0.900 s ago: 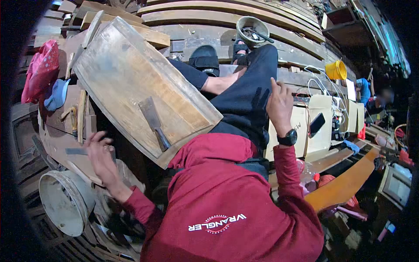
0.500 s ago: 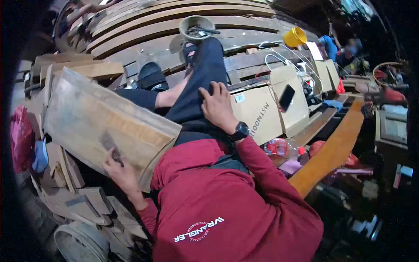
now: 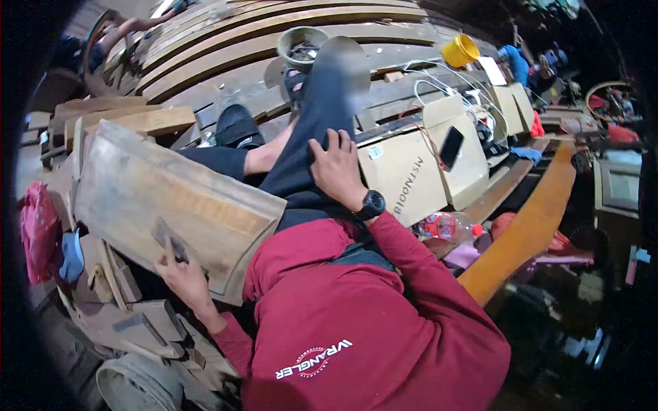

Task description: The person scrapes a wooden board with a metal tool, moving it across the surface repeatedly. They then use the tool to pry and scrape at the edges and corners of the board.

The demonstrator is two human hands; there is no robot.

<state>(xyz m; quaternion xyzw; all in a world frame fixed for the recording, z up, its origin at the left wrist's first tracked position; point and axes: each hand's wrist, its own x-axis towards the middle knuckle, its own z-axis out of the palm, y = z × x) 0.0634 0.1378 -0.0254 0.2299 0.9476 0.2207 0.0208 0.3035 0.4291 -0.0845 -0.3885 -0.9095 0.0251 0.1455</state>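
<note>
Nearest the camera is the person's red hooded sweatshirt (image 3: pixel 356 322), filling the lower middle of the view. Just past its left sleeve, the left hand (image 3: pixel 179 274) closes its fingers around the handle of a flat-bladed chisel (image 3: pixel 170 238), which lies on the lower part of a wooden panel (image 3: pixel 171 198). The chisel's long axis runs diagonally, handle end down-right inside the hand, dull metal blade pointing up-left across the face of the wood. The blade lies flat against the panel, close to its near edge.

The panel is a broad, slightly curved slab leaning against the person's lap; its long side runs from upper left to lower right, and the lower right corner touches the sweatshirt.

The right hand (image 3: pixel 336 171), with a black wristwatch (image 3: pixel 373 204) on the wrist, lies palm-down with its fingers spread on the thigh of the dark trousers (image 3: pixel 312 137); it holds nothing.

To the left, beyond the panel, hang a pink bag (image 3: pixel 38 233) and a blue cloth (image 3: pixel 70 255). To the right of the leg stand cardboard boxes (image 3: pixel 411 181) with a phone (image 3: pixel 451 146) leaning on one. Farther off, at the feet, sits a grey bowl (image 3: pixel 299 42) of small hardware on curved wooden planks (image 3: pixel 226 41), and a yellow bucket (image 3: pixel 460 50) stands farther right.
</note>
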